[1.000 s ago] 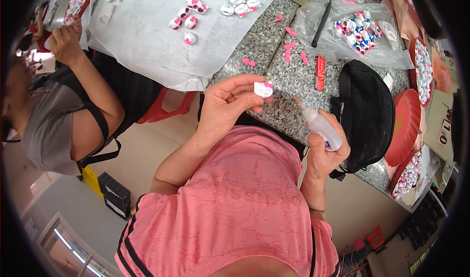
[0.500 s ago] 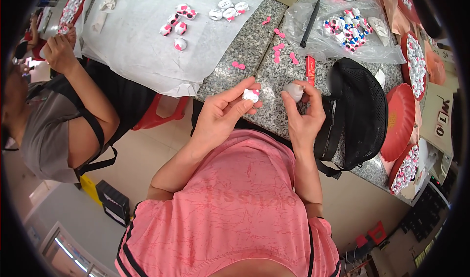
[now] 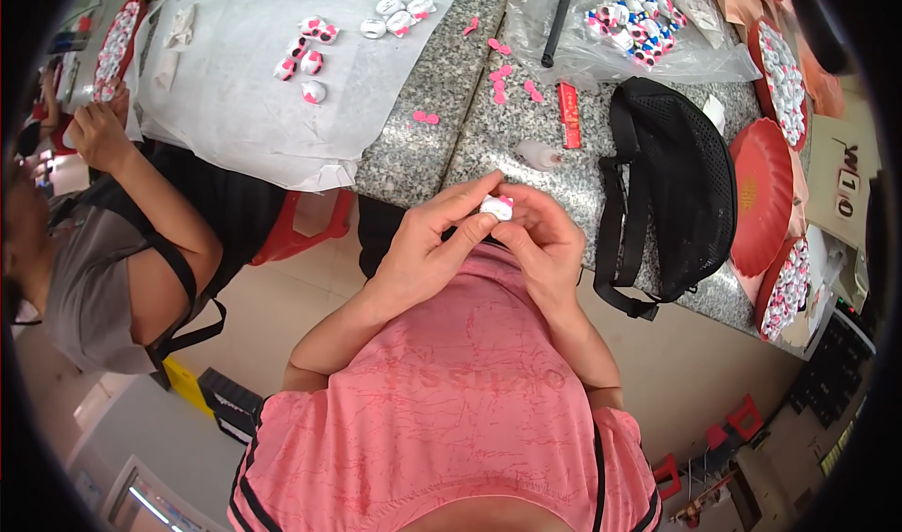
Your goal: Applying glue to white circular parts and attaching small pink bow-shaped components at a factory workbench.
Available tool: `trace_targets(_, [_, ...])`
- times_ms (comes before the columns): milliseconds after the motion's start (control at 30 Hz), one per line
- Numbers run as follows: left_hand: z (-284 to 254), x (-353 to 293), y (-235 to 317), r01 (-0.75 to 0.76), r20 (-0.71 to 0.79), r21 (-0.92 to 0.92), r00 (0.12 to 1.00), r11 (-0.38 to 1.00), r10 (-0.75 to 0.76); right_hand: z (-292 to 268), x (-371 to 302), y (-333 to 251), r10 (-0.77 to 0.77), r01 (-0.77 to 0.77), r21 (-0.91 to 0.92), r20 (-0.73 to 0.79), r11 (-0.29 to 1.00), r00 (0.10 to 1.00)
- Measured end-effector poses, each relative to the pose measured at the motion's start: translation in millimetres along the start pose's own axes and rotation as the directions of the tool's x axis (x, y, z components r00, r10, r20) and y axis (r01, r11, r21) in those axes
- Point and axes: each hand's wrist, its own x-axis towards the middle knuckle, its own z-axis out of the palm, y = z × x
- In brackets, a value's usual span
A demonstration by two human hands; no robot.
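Just over the table's front edge, my two hands are together around a small white figurine head [image 3: 497,208] with a pink piece on its top. My left hand [image 3: 430,242] pinches it between thumb and fingers. From the other side my right hand [image 3: 545,239] closes on it, thumb and fingertips against its edge. Beyond my right hand a small translucent squeeze bottle [image 3: 538,154] lies on its side on the granite table [image 3: 413,161]. Small pink bow pieces [image 3: 426,117] are scattered farther back on the stone.
White paper [image 3: 216,81] at the left carries several white and pink heads [image 3: 312,63]. A red packet [image 3: 569,116] and a black mesh bag [image 3: 672,194] lie at right. Behind them are a plastic bag of figurines [image 3: 637,24] and a red scalloped tray [image 3: 759,198]. A person [image 3: 113,241] sits left.
My right hand has put the squeeze bottle down on the table and come over to the figurine head. Both hands now hold it, slightly nearer to me.
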Motion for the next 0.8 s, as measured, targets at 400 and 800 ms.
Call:
trace_targets(400, [-17.6,7.3,14.0,0.011,0.368,0.132,0.928,0.991,-0.059,-14.4,-6.2,-2.1,-0.083,0.103,-0.158,0.125,0.982,0.989])
trace_targets(800, [-21.3,17.2,40.6,-0.381,0.593,0.394,0.800,0.836,0.085,-15.9,-28.8,-12.8,0.150,-0.153,0.002,0.194,0.988,0.969])
